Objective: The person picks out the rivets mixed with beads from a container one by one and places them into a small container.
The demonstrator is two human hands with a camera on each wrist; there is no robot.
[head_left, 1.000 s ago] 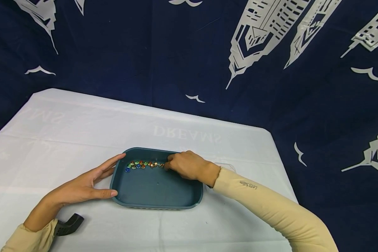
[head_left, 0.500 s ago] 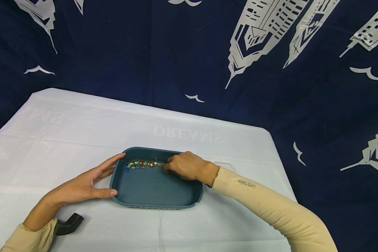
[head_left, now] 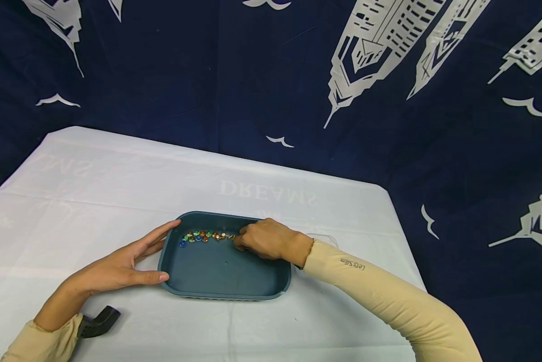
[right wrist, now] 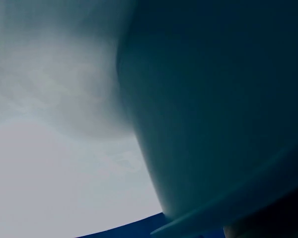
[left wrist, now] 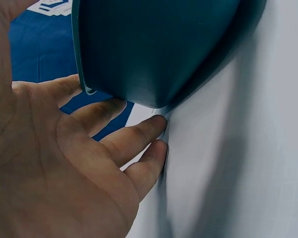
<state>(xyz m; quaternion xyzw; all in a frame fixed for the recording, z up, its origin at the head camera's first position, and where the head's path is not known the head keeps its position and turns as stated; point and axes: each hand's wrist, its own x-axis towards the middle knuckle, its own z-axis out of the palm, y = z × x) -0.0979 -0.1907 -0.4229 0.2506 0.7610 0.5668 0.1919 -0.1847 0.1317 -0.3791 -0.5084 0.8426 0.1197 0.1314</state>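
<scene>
A blue-green rectangular tray sits on the white cloth. Small shiny marbles in several colours lie in a rough row along its far side. My left hand spans the tray's left end, thumb at the near corner and extended fingers at the far one; in the left wrist view, fingertips reach the outer wall. My right hand is inside the tray with curled fingers, at the row's right end. Its fingertips are hidden, so whether it pinches a marble is unclear. The right wrist view shows mostly dark tray wall.
Behind my right wrist a clear plastic piece lies partly hidden on the cloth. A black bent strap-like part sticks out from my left cuff. A dark blue printed curtain hangs past the table's far edge.
My right hand has shifted very slightly left at the end of the row. The left hand, the tray and the visible marbles look the same.
</scene>
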